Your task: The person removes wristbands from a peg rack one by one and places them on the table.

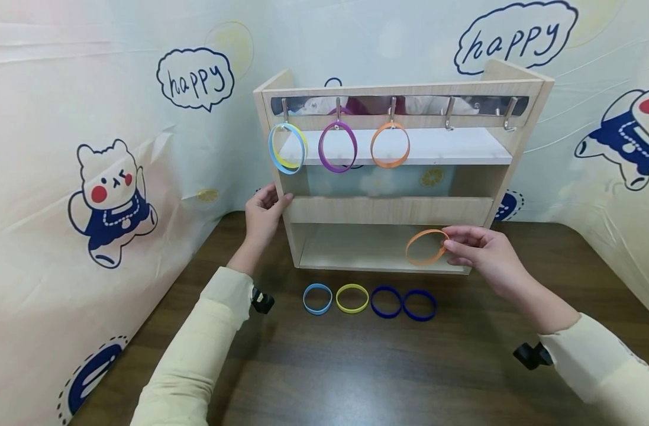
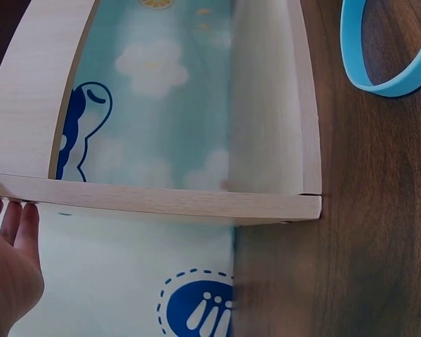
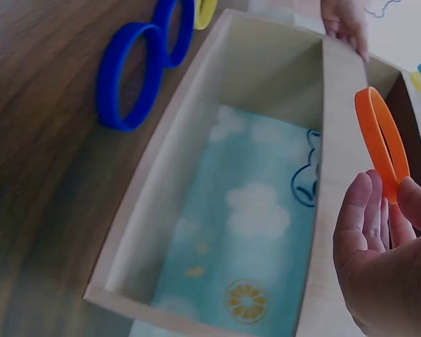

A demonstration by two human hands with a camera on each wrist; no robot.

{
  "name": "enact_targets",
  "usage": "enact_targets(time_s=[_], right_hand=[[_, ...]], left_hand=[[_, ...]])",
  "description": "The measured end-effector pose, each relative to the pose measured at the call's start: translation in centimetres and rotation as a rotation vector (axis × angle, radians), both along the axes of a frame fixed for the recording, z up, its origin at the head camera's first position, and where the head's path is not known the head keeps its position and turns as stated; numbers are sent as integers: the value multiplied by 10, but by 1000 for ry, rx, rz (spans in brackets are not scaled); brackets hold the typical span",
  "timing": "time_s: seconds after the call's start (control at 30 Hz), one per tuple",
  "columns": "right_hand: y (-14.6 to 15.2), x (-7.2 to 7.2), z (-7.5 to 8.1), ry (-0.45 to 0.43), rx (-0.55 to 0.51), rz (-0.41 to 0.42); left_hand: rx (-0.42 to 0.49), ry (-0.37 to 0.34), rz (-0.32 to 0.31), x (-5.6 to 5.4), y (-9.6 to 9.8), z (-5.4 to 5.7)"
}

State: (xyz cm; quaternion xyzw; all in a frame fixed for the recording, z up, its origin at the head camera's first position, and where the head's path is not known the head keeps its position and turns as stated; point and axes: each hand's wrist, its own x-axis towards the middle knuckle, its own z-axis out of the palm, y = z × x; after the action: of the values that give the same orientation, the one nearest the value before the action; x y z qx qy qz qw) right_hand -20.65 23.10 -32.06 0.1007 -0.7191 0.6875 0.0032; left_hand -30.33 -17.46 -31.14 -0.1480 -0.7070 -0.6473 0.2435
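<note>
Right hand (image 1: pixel 481 257) is pinching the orange band (image 3: pixel 374 140), its loop projecting left of the fingers (image 1: pixel 465 232), presumably for clearance, while left hand (image 1: pixel 262 219) is gripping the rack (image 1: pixel 393 210) sideways-on, apparently steadying it.

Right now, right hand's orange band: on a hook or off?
Off. The right hand pinches the orange band below the metal hooks, clear of them all.

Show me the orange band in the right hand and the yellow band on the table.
Orange band (image 3: pixel 370 132): right wrist view, on its outer side.
Yellow band (image 1: pixel 352 311): head view, on its near rim.
</note>
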Motion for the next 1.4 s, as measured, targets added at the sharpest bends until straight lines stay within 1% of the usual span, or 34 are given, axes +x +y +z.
enact_targets(time_s=[0.13,0.27,0.47,0.6,0.7,1.0,1.2,1.3,1.4], right_hand=[[9,-1,-8,-11,75,1],[18,-2,-17,-25,146,-2],[33,-4,-34,-42,202,-2],[40,-6,-44,-72,216,14],[45,-7,-51,-91,224,38],[61,-6,-64,-116,266,117],[72,-7,-73,-181,266,174],[78,-8,-78,-223,270,189],[83,-10,-81,-247,273,221]], left_hand=[[10,25,-17,0,0,0],[7,22,-13,0,0,-1],[-3,8,-5,1,0,-2],[-9,-9,9,2,0,-4],[-7,-7,13,2,0,-4],[-7,-2,0,3,1,0],[-9,-14,7,2,0,0],[-8,-10,5,2,0,0],[-6,-3,1,2,0,0]])
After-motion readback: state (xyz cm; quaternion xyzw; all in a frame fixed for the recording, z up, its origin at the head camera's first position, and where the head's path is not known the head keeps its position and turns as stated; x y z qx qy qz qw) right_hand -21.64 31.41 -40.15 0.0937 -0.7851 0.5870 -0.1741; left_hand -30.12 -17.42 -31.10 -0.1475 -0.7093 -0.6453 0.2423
